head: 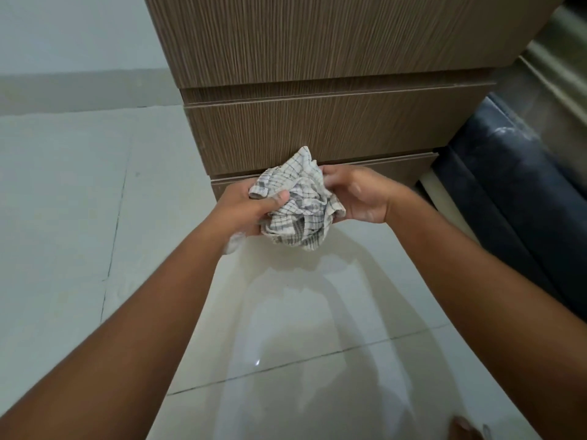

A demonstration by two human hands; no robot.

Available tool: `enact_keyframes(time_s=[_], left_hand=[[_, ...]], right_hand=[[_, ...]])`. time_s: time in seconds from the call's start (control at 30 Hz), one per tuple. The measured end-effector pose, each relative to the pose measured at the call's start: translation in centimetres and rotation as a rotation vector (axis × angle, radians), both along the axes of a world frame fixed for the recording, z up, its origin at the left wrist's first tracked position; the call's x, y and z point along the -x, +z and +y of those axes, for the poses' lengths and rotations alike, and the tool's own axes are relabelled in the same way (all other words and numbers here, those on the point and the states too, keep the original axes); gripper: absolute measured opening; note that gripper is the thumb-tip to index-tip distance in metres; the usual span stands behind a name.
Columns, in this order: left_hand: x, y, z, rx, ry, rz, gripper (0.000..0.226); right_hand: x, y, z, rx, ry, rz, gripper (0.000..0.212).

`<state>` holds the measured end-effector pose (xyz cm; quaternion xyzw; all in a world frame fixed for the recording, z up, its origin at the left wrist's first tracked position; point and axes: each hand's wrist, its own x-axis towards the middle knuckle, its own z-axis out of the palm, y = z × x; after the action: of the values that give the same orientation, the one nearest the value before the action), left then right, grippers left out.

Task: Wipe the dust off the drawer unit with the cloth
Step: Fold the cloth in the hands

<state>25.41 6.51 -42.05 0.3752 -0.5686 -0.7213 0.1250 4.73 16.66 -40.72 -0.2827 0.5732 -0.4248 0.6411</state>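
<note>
Two hands bunch a checked cloth (pixel 297 204) above the floor: left hand (pixel 251 206) clenched on its left side, right hand (pixel 359 193) cupping its right; the drawer unit (pixel 317 131), drawer fronts running crosswise, stands directly ahead, roughly equally near both.

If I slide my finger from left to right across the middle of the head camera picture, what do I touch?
White floor tiles → left hand → checked cloth → right hand → dark blue cushioned furniture.

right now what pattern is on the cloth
White with a grey checked grid, seen in the head view: cloth.
</note>
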Motion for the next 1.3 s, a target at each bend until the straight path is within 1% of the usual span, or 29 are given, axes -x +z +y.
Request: enact_keyframes(time_s=[0.03,0.1,0.13,0.17,0.23,0.27,0.3,0.33,0.4,0.47,0.5,0.57,0.63,0.67,0.73,0.8,0.87,0.9,0.97,1.0,1.03,1.13,1.3], left_hand=[[-0.1,0.1,-0.1,0.042,0.003,-0.011,0.04],[-0.2,0.4,-0.3,0.096,0.036,-0.023,0.04],[-0.3,0.6,-0.4,0.088,0.051,-0.011,0.04],[-0.3,0.8,-0.3,0.06,0.052,0.016,0.042],[-0.5,1.1,-0.4,0.018,0.035,0.076,0.045],[-0.6,1.3,-0.4,0.037,0.04,0.094,0.045],[-0.7,1.4,-0.6,0.108,0.058,0.106,0.044],[-0.7,1.4,-0.8,0.225,0.08,0.117,0.043],[-0.6,1.3,-1.0,0.514,0.098,0.127,0.044],[-0.3,1.0,-0.9,0.811,0.102,0.103,0.045],[-0.2,0.9,-0.9,0.923,0.105,0.1,0.043],[-0.3,0.6,-0.9,1.038,0.078,0.095,0.041],[-0.5,0.6,-0.9,1.024,-0.002,0.045,0.041],[-0.6,0.8,-0.8,0.969,-0.05,0.013,0.035],[-0.7,1.5,-0.3,0.776,-0.078,0.018,0.027],[-0.6,2.0,0.0,0.595,-0.027,0.079,0.024],[-0.3,2.1,0.0,0.511,0.062,0.095,0.011],[-0.2,2.1,0.0,0.455,0.09,0.1,0.011],[0.2,2.0,-0.2,0.324,0.111,0.102,0.032],[0.4,2.1,-0.2,0.299,0.12,0.098,0.037],[0.6,2.1,-0.2,0.302,0.127,0.088,0.036],[1.4,1.9,0.1,0.339,0.165,0.041,0.025],[3.0,1.1,1.0,0.328,0.228,-0.074,0.022]], right_hand=[[-0.1,0.4,0.1,-0.005,0.007,0.011,0.043],[-0.2,0.9,0.2,-0.002,0.048,0.085,0.059],[-0.2,1.0,0.2,0.015,0.053,0.134,0.057],[-0.2,1.0,0.2,0.035,0.034,0.169,0.048],[-0.3,0.8,0.0,0.066,-0.054,0.192,0.033],[-0.5,0.7,-0.1,0.083,-0.087,0.197,0.028],[-0.7,0.8,-0.2,0.1,-0.112,0.196,0.025],[-0.9,0.9,-0.3,0.117,-0.128,0.193,0.027],[-1.2,1.2,-0.4,0.14,-0.156,0.163,0.036],[-1.2,1.5,-0.5,0.154,-0.178,0.059,0.041],[-1.1,1.6,-0.5,0.165,-0.183,0.005,0.038],[-1.0,1.7,-0.6,0.183,-0.165,-0.031,0.03],[-0.9,1.7,-0.6,0.199,-0.171,0.065,0.015],[-0.8,1.6,-0.6,0.21,-0.191,0.109,0.016],[-0.6,1.3,-0.6,0.224,-0.224,0.138,0.034],[-0.5,1.3,-0.6,0.234,-0.251,0.124,0.044],[-0.4,1.6,-0.5,0.249,-0.285,0.102,0.045],[-0.4,1.8,-0.5,0.26,-0.3,0.104,0.043],[-0.2,2.1,-0.5,0.273,-0.32,0.126,0.036],[-0.2,2.1,-0.4,0.274,-0.328,0.142,0.033],[-0.1,2.2,-0.4,0.275,-0.335,0.158,0.031],[0.0,2.2,-0.3,0.268,-0.345,0.216,0.026],[0.9,2.5,-0.5,0.218,-0.291,0.345,0.024]])
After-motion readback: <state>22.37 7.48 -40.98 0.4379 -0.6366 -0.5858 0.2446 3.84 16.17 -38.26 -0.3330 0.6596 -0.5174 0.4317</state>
